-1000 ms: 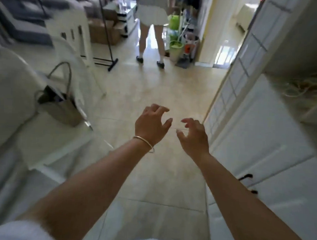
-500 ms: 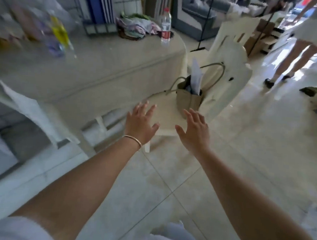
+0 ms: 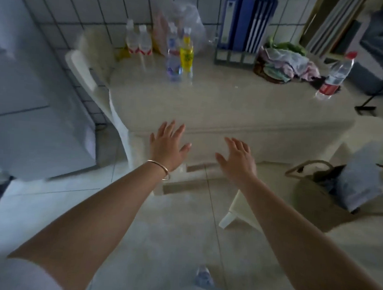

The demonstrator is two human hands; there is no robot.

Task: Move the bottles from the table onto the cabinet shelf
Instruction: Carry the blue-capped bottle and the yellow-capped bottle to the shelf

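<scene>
Two small red-labelled bottles are seen at the far left of the table, against the tiled wall. Just right of them, a clear bottle and a yellow bottle are stood touching side by side. The left hand, bracelet on the wrist, is held over the table's near edge, fingers spread apart, nothing gripped. The right hand is held beside it, apart, also splayed wide and holding nothing. A cloth pile is seen further right, then a red-capped bottle near the table's right end. A bag is seen lower right.
</scene>
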